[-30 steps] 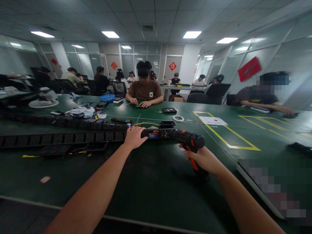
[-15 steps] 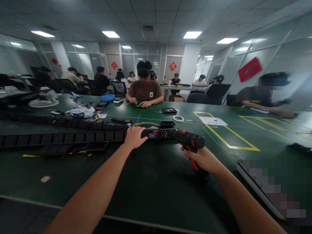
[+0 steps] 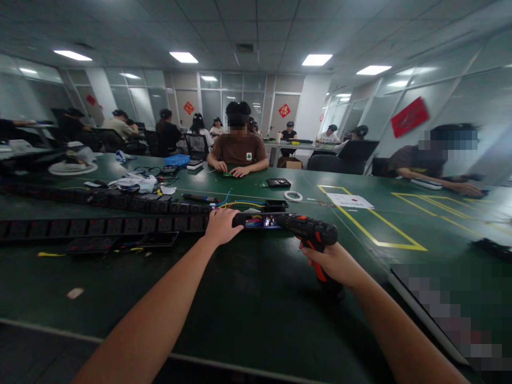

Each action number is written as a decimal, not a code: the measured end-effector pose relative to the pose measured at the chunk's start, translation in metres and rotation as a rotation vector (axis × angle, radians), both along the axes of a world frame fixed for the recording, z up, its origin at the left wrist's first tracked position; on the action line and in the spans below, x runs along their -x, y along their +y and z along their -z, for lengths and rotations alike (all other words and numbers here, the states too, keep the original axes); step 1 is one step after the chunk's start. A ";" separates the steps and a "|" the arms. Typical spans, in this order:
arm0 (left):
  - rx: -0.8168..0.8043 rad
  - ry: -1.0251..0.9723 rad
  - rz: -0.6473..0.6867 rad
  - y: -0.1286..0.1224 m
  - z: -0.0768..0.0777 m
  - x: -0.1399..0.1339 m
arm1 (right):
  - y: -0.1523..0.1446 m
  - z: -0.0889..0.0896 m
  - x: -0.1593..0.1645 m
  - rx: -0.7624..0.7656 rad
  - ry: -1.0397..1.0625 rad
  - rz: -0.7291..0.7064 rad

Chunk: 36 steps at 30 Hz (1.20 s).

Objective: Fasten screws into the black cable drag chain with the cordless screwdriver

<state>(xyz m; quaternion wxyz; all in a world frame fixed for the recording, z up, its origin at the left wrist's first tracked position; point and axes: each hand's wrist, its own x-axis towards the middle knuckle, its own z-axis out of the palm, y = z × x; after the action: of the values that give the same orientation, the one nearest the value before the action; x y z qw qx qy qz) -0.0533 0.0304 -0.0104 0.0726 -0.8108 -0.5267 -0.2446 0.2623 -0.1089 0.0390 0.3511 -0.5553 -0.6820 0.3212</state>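
A long black power strip (image 3: pixel 120 226) lies across the green table, with coloured wires (image 3: pixel 253 222) showing in its open right end. My left hand (image 3: pixel 222 226) is closed over the strip just left of that opening; a black piece (image 3: pixel 239 220) sits by its thumb. In my right hand (image 3: pixel 331 260) is a black and orange cordless drill (image 3: pixel 310 230), gripped by its handle. Its nose points left into the strip's open end, where a bright light shines. The bit's tip is too small to make out.
Behind lies a second power strip (image 3: pixel 136 202), with a black socket housing (image 3: pixel 276 205) and a pen-like tool (image 3: pixel 200 197). A white tape roll (image 3: pixel 293 196) and paper sheet (image 3: pixel 350 200) are farther right. A co-worker (image 3: pixel 239 149) sits opposite. A laptop-like slab (image 3: pixel 424 314) lies front right.
A bright light now shows at the drill's nose, lighting the strip's open end. Both hands keep nearly the same place; the view has shifted slightly.
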 end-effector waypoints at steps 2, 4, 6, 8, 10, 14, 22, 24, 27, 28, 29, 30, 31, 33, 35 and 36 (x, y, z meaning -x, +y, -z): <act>-0.002 0.000 -0.002 0.000 0.000 0.000 | 0.000 0.000 0.000 -0.002 0.004 0.000; -0.003 -0.002 -0.002 0.000 0.001 0.000 | 0.000 0.001 -0.001 -0.008 0.006 -0.003; -0.003 -0.006 -0.001 0.000 0.001 0.000 | 0.001 0.002 -0.001 -0.007 0.007 -0.007; 0.001 -0.006 -0.003 0.000 0.000 0.000 | 0.001 0.002 -0.001 -0.006 0.014 -0.010; 0.014 -0.006 -0.009 -0.001 0.000 0.000 | 0.001 0.002 0.000 -0.006 0.024 -0.011; 0.023 -0.003 -0.010 -0.001 -0.001 -0.001 | 0.000 0.002 0.000 -0.004 0.013 -0.005; 0.029 -0.002 -0.005 -0.002 -0.002 0.000 | -0.001 0.000 -0.001 0.012 -0.004 0.002; 0.024 -0.005 -0.002 -0.002 -0.002 0.000 | -0.003 -0.002 0.001 0.012 -0.010 0.003; 0.030 -0.008 -0.003 -0.002 -0.002 0.000 | -0.004 -0.004 0.003 0.001 -0.004 0.005; 0.035 -0.008 -0.004 -0.002 -0.002 0.000 | -0.004 -0.004 0.003 -0.005 0.003 0.006; 0.040 -0.008 -0.005 -0.002 -0.002 0.000 | -0.003 -0.003 0.003 -0.008 0.011 0.006; 0.042 -0.009 -0.005 -0.002 -0.002 0.000 | -0.003 -0.003 0.003 -0.007 0.017 0.005; 0.040 -0.010 -0.006 -0.003 -0.002 -0.001 | -0.002 -0.002 0.002 -0.004 0.023 0.003; 0.034 -0.009 -0.007 -0.003 -0.003 -0.001 | -0.002 -0.001 0.002 0.004 0.044 0.007; 0.033 -0.006 -0.010 -0.003 -0.002 -0.001 | -0.002 -0.001 0.002 0.008 0.071 0.009; 0.035 -0.004 -0.011 -0.002 -0.002 -0.001 | -0.002 -0.001 0.002 0.010 0.081 0.009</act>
<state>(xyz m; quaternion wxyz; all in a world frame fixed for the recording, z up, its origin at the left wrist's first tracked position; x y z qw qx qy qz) -0.0526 0.0280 -0.0080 0.0584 -0.8086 -0.5355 -0.2366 0.2601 -0.1110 0.0398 0.3771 -0.5469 -0.6631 0.3450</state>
